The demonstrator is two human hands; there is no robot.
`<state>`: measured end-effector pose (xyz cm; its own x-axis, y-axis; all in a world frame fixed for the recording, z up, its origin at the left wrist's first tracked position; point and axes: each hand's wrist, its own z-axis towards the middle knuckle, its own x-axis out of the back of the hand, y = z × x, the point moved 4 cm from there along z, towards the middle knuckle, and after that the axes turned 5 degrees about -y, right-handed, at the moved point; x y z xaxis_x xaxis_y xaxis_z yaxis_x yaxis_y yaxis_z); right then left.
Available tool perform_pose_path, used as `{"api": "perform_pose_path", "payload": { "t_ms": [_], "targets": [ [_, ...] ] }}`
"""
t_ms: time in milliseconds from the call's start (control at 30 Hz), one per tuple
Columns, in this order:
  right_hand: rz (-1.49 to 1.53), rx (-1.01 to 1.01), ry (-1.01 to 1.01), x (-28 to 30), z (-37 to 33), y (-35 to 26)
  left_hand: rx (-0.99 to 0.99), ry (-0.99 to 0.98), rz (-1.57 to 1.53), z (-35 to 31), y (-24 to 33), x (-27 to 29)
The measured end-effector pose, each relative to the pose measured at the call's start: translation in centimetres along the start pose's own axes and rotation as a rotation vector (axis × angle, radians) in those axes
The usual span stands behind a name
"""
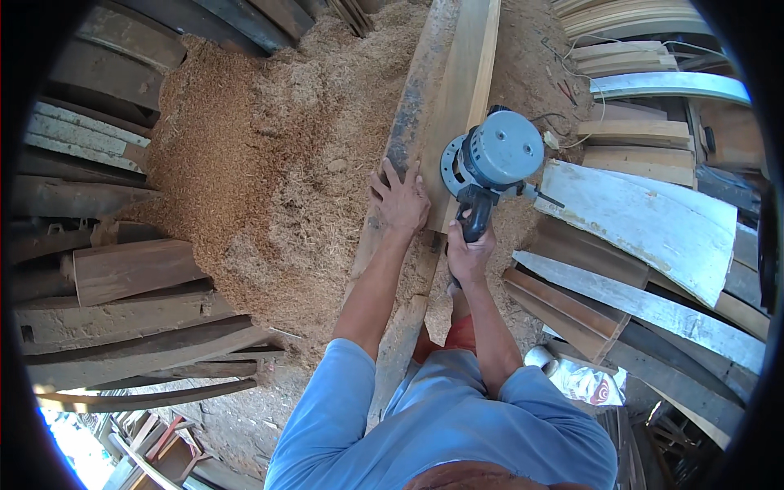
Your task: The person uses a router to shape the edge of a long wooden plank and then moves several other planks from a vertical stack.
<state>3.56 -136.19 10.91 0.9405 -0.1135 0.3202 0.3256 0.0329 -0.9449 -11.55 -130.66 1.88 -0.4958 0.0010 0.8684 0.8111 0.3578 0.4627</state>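
Note:
A wood router (500, 147) with a round blue-grey motor housing and a black handle sits on a light wooden board (459, 98), near its right edge. My right hand (471, 255) is wrapped around the router's handle from the near side. Just left of the router, my left hand (400, 200) lies with fingers spread across the board's left edge and the stained, weathered beam (414, 102) beneath it. Nothing is held in that hand. The router's bit is hidden under its base.
A large heap of sawdust and shavings (245, 163) covers the ground on the left. Stacked planks (135, 269) line the left side. More boards, among them a wide white-painted one (645, 220), lie at right. A pale cord (600, 110) runs near the router.

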Motion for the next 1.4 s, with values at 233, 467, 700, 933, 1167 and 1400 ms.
{"api": "perform_pose_path", "payload": {
  "t_ms": [233,467,700,933,1167,1400],
  "targets": [
    [0.009,-0.014,0.03,-0.2,2.6,1.4,0.028,-0.042,0.047,0.0,0.4,-0.2],
    [-0.02,0.065,0.072,-0.3,5.3,1.8,0.002,-0.001,0.062,0.1,0.5,-0.3],
    [-0.001,0.059,0.059,-0.4,6.1,1.4,0.032,-0.029,0.059,0.1,0.4,-0.1],
    [0.045,0.06,0.088,-0.7,7.1,1.7,0.023,-0.032,0.073,0.2,0.4,-0.1],
    [-0.002,0.073,0.116,-0.6,8.1,2.2,0.012,-0.01,0.083,0.1,0.3,-0.4],
    [-0.013,0.045,0.107,-0.6,9.1,1.7,0.029,-0.036,0.088,0.2,0.4,-0.2]
  ]
}}
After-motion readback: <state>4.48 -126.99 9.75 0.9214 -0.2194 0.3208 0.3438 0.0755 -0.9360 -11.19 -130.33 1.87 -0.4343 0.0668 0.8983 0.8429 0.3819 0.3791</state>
